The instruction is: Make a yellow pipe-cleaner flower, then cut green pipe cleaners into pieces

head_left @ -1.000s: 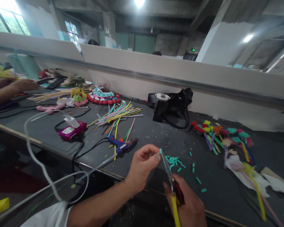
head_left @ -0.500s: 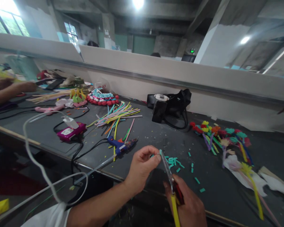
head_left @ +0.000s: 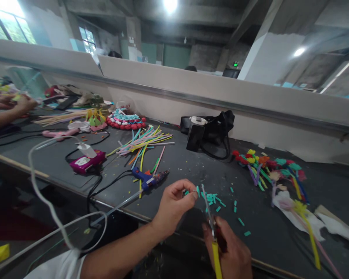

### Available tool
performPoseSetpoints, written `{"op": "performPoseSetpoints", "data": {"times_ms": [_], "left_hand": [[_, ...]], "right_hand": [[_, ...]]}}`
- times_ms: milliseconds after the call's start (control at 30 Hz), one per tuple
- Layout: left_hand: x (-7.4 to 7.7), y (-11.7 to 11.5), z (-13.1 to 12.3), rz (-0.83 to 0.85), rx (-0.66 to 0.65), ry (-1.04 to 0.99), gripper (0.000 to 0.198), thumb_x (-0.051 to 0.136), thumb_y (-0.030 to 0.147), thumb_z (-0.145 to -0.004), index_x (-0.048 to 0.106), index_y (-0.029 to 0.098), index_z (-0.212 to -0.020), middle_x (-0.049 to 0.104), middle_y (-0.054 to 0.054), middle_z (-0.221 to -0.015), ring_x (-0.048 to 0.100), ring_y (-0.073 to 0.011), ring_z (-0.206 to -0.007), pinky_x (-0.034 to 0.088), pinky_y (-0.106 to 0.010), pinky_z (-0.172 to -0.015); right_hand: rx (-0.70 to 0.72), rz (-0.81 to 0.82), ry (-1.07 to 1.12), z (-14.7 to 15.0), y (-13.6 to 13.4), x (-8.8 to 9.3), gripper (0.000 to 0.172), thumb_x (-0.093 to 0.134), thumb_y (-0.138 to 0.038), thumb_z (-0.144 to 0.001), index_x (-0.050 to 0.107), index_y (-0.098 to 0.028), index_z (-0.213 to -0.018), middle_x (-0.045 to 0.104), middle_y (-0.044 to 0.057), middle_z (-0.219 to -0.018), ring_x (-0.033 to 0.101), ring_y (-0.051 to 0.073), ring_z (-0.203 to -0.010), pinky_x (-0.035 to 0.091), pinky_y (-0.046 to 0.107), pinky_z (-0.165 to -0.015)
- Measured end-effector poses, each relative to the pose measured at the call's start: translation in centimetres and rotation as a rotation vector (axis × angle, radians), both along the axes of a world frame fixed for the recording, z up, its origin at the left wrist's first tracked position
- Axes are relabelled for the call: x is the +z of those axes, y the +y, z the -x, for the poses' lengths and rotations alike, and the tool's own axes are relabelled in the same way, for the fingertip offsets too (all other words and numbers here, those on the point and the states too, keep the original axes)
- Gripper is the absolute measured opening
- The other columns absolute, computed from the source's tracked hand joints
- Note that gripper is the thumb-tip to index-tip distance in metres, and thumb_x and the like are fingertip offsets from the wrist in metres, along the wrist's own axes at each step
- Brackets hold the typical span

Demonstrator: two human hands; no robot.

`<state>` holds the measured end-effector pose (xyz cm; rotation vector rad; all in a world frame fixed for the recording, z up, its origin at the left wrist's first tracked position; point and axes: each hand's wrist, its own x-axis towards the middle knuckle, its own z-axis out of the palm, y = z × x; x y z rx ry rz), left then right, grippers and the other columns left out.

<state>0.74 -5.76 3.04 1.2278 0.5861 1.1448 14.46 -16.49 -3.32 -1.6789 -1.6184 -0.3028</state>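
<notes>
Between the thumb and forefinger of my left hand is a short teal piece of pipe cleaner, pinched so that its tip sticks out to the right. My right hand is wrapped round a pair of scissors with yellow and red on the handles. The blades point up and away, just right of the teal tip and apart from it. On the dark table behind the blades lie several cut teal pieces, a few scattered further right. My left fingers hide part of what they hold.
A blue glue gun lies left of my hands, its cord near a magenta power socket. Beyond are loose pipe cleaners and a black bag. Pipe-cleaner flowers lie right. A co-worker's hands work far left.
The scissors have moved slightly right and down, away from the teal piece, which now shows more clearly at my left fingertips. The co-worker's hands have shifted left.
</notes>
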Motion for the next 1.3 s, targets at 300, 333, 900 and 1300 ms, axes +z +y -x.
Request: {"op": "performPoseSetpoints", "data": {"times_ms": [300,333,900,1300], "left_hand": [[0.2,-0.6,0.7,-1.02,-0.078,0.569,0.015,0.055,0.01,-0.065,0.058,0.021,-0.074,0.062,-0.002,-0.07,0.052,-0.017,-0.071,0.032,-0.04,-0.09],[0.0,-0.7,0.7,-1.095,-0.098,0.61,0.015,0.055,0.011,-0.064,0.058,0.022,-0.074,0.061,-0.002,-0.069,0.051,-0.0172,-0.071,0.031,-0.042,-0.093],[-1.0,-0.8,-0.1,-0.588,-0.311,0.534,0.003,0.06,0.017,-0.069,0.062,0.019,-0.068,0.063,-0.001,-0.067,0.055,-0.0151,-0.07,0.041,-0.03,-0.078],[-0.5,-0.4,0.0,0.356,-0.57,0.249,0.013,0.075,0.026,-0.062,0.067,0.015,-0.064,0.056,0.003,-0.059,0.044,-0.0079,-0.055,0.034,-0.021,-0.057]], "right_hand": [[-0.147,-0.079,0.241,0.5,-0.9,2.0,0.04,0.051,-0.058,-0.086,0.059,-0.02,-0.098,0.068,0.001,-0.068,0.065,0.014,-0.052,0.052,0.02,-0.049],[-0.132,-0.088,0.213,0.3,-0.9,2.0,0.038,0.052,-0.056,-0.087,0.058,-0.02,-0.099,0.068,0.001,-0.069,0.066,0.014,-0.053,0.052,0.02,-0.049],[-0.045,-0.22,-0.054,-0.7,-0.1,3.2,0.017,0.05,-0.035,-0.092,0.056,-0.019,-0.093,0.069,0.003,-0.076,0.068,0.012,-0.059,0.056,0.018,-0.053],[-0.047,-0.099,0.151,-0.3,-0.2,3.1,0.022,0.053,-0.04,-0.089,0.058,-0.02,-0.097,0.067,-0.001,-0.071,0.065,0.011,-0.053,0.053,0.019,-0.054]]}}
